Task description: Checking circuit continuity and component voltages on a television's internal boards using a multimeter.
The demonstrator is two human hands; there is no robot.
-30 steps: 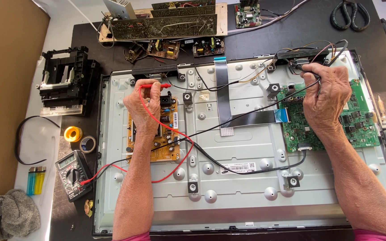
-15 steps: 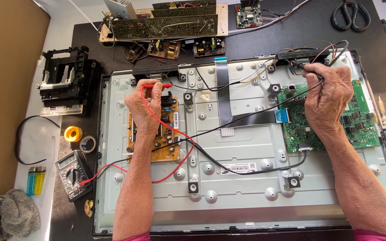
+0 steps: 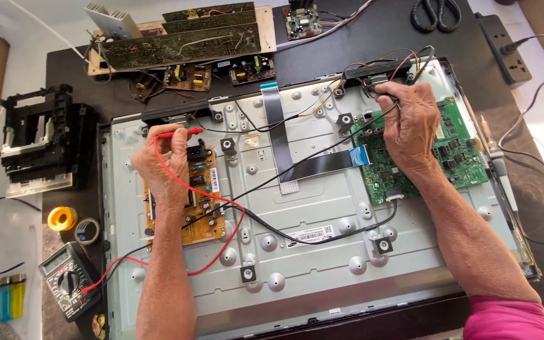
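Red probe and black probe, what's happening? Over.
Left hand pinching red probe above yellow-brown circuit board. Right hand holding black probe by green circuit board. Leads cross panel.

Bright daylight from the right, glare at right edge, soft shadows, sharp focus

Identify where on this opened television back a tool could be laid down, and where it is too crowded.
Free: the bare grey metal panel along its lower edge, below the yellow power board and green circuit board. Crowded: the upper half, where the left hand, right hand and red probe lead cross.
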